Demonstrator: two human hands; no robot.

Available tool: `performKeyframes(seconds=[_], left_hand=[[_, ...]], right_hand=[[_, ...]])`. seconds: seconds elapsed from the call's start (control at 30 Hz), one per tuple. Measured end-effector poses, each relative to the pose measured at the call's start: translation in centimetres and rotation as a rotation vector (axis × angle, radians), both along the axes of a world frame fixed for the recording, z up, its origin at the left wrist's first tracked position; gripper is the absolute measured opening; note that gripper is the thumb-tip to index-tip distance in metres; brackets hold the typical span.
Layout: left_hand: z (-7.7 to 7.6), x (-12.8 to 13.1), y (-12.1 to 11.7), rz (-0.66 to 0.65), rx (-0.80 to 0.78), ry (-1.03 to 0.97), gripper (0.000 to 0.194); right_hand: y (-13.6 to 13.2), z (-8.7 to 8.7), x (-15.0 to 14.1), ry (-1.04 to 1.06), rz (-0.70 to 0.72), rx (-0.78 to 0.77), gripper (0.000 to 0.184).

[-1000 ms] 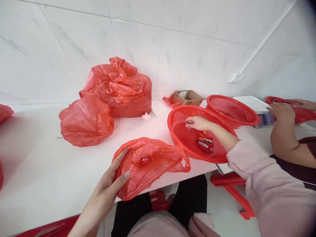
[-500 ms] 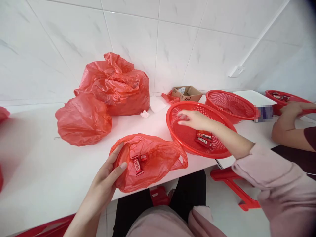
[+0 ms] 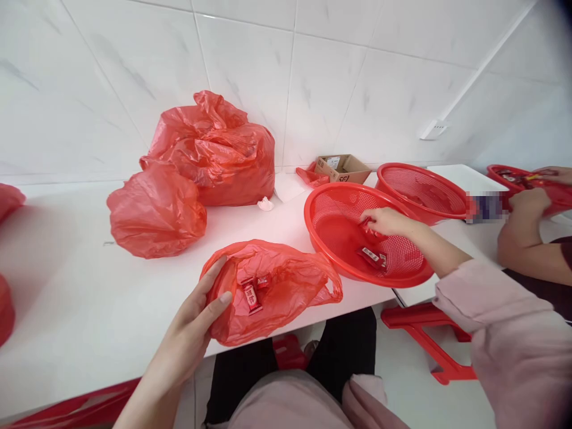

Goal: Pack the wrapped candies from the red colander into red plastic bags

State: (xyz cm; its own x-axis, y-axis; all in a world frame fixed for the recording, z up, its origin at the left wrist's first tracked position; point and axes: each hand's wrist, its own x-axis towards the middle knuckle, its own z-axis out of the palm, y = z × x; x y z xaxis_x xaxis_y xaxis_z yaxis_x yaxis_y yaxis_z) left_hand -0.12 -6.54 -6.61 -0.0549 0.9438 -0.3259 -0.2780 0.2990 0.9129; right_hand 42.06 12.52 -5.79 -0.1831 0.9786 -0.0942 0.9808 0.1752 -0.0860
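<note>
My left hand grips the near-left edge of a red plastic bag, thumb inside and fingers outside, keeping its mouth spread. Small red wrapped snacks lie at the bottom of the bag. Inside the nearest red mesh basket, my right hand has its fingers closed on a shiny red snack packet. Below that hand another red snack packet rests on the basket floor.
Full red bags stand against the tiled wall. A crumpled tissue, a small cardboard box and a second red basket sit farther back. At right, a co-worker's arms reach into another basket. A red stool stands below.
My right hand has moved right and down inside the basket and closed on a red snack packet. The left hand still holds the bag. The co-worker's second hand now shows over the far basket.
</note>
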Motion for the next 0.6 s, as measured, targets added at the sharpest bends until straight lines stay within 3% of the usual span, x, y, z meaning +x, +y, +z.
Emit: performKeyframes(seconds=[0.07,0.13,0.2,0.3,0.43,0.53,0.6], left_hand=[[0.2,0.1,0.0,0.007,0.005,-0.006,0.081],[0.3,0.1,0.1,0.013,0.005,-0.018,0.08],[0.3,0.2,0.2,0.018,0.003,-0.027,0.078],[0.1,0.2,0.3,0.017,0.01,-0.033,0.076],[-0.1,0.1,0.2,-0.008,0.012,-0.042,0.079],[-0.1,-0.1,0.1,-0.017,0.017,-0.039,0.077],[-0.1,-0.2,0.0,-0.016,0.025,-0.032,0.076]], right_hand=[[-0.7,1.8,-1.8,0.226,-0.011,0.066,0.025],[-2.4,3.5,-5.0,0.648,0.008,0.084,0.028],[-4.8,4.7,-9.0,1.003,0.094,-0.029,0.032],[-8.0,5.0,-14.8,1.173,0.221,-0.228,0.027],[-9.6,2.4,-19.2,1.092,0.31,-0.31,0.028],[-10.1,-1.0,-20.9,0.972,0.354,-0.146,0.035],[-10.8,-3.2,-21.8,0.839,0.464,-0.03,0.04]])
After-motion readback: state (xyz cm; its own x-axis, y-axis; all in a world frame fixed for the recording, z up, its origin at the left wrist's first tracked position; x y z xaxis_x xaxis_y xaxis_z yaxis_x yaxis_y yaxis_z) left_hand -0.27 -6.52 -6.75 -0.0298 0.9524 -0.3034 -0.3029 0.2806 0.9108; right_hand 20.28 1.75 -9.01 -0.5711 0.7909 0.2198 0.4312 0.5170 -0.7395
